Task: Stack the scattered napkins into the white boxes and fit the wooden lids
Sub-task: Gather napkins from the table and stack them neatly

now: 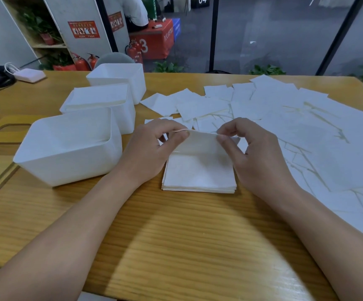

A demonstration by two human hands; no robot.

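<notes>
Stacking step: one napkin (202, 142) is held up by both hands over the growing stack.

The left hand (152, 146) pinches the napkin's far-left corner between thumb and forefinger, and the right hand (248, 153) pinches the far-right corner, so the sheet hangs tilted just above the napkin stack (199, 177) lying between the wrists. Judged from this, the next move calls for lowering the sheet square onto the stack, edges matched, before the bundle goes to a box. The nearest white box (67, 148) stands just beside the left hand and looks empty; the box beyond it (102, 105) already holds napkins. Scattered napkins (284, 118) crowd the bench (176, 235) beyond and beside the right hand. Wooden lids (0, 135) lie past the boxes. Bare bench lies open under the forearms.
</notes>
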